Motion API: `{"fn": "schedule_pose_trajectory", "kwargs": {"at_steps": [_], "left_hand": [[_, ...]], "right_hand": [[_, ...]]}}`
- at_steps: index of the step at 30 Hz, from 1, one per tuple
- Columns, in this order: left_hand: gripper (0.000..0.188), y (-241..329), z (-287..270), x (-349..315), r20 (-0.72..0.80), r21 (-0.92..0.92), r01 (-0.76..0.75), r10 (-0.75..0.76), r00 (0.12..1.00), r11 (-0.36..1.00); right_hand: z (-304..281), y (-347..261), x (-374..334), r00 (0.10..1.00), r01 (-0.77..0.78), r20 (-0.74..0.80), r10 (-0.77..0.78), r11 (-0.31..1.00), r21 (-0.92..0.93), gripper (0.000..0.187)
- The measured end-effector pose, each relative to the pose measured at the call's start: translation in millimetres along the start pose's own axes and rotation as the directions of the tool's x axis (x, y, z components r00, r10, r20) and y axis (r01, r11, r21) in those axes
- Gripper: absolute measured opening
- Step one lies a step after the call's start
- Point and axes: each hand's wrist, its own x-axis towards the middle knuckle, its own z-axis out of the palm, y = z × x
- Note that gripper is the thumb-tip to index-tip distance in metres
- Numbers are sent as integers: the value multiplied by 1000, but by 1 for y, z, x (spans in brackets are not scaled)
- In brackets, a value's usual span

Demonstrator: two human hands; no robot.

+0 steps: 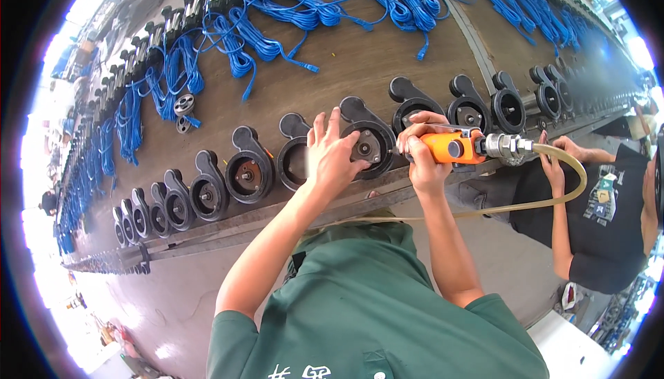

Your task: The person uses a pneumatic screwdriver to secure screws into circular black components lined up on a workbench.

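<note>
A black round housing (382,164) with a raised arm lies in front of me, a grey metal disc (366,146) inside it. My left hand (330,152) rests on its left side with fingers spread, the thumb and a finger touching the disc's edge. In my right hand (423,158) is an orange air tool (444,147) with a lever on top, lying sideways. Its working end points left at the housing's right rim; whether they touch is hard to tell. A metal coupling (508,146) joins it to a tan hose (577,178).
Similar black housings (250,171) stand in a row along the bench's (277,88) near edge. Bundled blue cables (297,5) hang from black cylindrical parts at the far side. Two metal rings (184,106) lie at left. Another person (602,206) works at the right.
</note>
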Motion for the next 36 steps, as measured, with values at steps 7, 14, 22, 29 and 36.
{"fn": "schedule_pose_trajectory", "kwargs": {"at_steps": [7,14,22,29,36], "left_hand": [[51,0,6,3,41,62,23,-25,999,998],[41,2,11,7,87,161,29,-43,995,986],[37,6,6,10,128,174,52,-75,989,983],[35,5,7,8,63,148,61,-71,996,987],[35,0,8,6,53,149,1,-9,999,989]], "right_hand": [[-2,41,7,977,16,213,18,987,-159,24],[3,49,6,978,-136,164,129,990,34,10],[21,49,34,976,-56,210,57,998,-12,23],[19,59,35,972,-85,225,61,991,98,25],[18,62,34,960,-73,273,60,997,37,23]]}}
